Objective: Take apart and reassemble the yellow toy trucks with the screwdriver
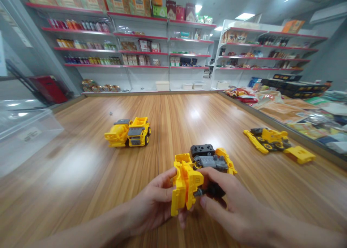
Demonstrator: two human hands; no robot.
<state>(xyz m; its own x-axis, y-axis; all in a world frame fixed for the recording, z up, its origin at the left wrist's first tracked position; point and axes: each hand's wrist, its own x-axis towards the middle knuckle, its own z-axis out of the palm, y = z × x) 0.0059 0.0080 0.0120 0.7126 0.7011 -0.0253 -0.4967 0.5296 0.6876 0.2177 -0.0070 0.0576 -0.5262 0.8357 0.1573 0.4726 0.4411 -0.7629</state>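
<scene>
My left hand (155, 201) grips yellow plastic toy-vehicle parts (187, 185), upright and close together above the table. My right hand (233, 204) is closed around a black piece with a grey ridged tip (199, 192), which points at the yellow parts. Its fingers hide most of that black piece, so its exact kind cannot be made out. Just beyond my hands lie a black studded toy base (202, 150), a grey toy chassis piece (213, 162) and a yellow toy arm (227, 161).
A yellow toy mixer truck (118, 134) and a yellow toy dump truck (139, 131) stand left on the wooden table (173, 114). More toy parts (273, 138) lie right. A clear plastic bin (29, 132) is at the left edge, packaged goods (284, 107) beyond the right edge, stocked shelves (141, 35) behind.
</scene>
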